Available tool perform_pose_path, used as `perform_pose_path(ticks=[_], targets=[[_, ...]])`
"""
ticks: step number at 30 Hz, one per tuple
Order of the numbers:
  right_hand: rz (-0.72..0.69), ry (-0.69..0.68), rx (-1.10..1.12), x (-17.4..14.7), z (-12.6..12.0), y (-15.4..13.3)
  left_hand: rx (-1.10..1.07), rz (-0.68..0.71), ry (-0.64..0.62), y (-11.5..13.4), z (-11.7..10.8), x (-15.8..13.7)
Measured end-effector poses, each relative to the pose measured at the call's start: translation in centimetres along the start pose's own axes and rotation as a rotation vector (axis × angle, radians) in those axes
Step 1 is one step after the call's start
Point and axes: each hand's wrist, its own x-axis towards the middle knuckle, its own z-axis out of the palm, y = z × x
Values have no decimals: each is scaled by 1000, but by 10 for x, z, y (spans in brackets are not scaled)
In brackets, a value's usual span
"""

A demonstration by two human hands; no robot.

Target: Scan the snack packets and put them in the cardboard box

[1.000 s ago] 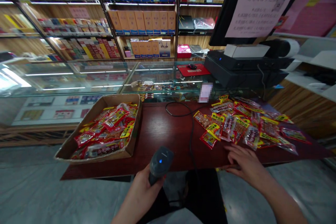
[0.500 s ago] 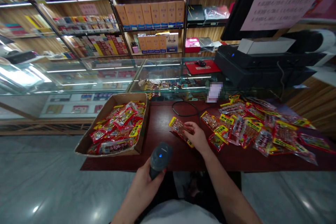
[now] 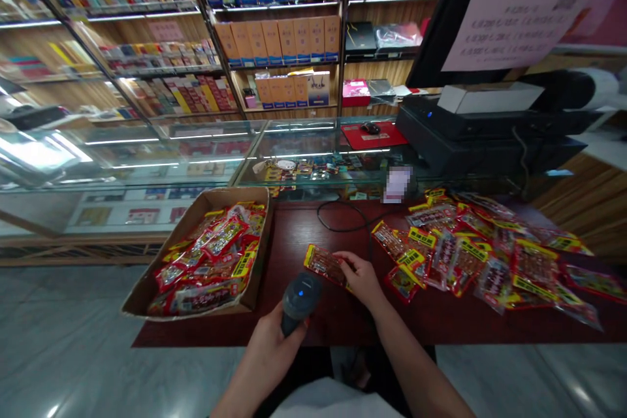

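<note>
The left hand point(image 3: 272, 346) comes up from the bottom edge with the forearm angled toward the middle, its fingers wrapped tight around the grip of a dark handheld barcode scanner point(image 3: 300, 297); the scanner's head, with a small blue light on top, tips forward over the near edge of the dark red bench point(image 3: 304, 235). The right hand point(image 3: 360, 276) reaches in from the lower right, forearm slanting up and to the left, wrist low over the bench. Its fingers are pinching one snack packet point(image 3: 324, 264), a red packet with a yellow end, held just above or on the bench surface straight in front of the scanner head, close to it but apart from it; whether the packet touches the wood cannot be told. To the right of that hand a loose heap of the same snack packets point(image 3: 470, 248) spreads across the bench. On the left end of the bench sits an open cardboard box point(image 3: 193, 212) filled with more red and yellow packets. A black cable point(image 3: 343, 225) loops across the bench toward the back, where a glass display case point(image 3: 206, 150) runs, with a black register point(image 3: 484, 137) to the right.
</note>
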Motion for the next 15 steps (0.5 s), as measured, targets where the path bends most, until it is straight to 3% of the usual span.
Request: perform_pose_path(ticks=[15], targets=[[61, 25, 9, 2, 1, 8, 35, -40, -31, -22, 1, -16]])
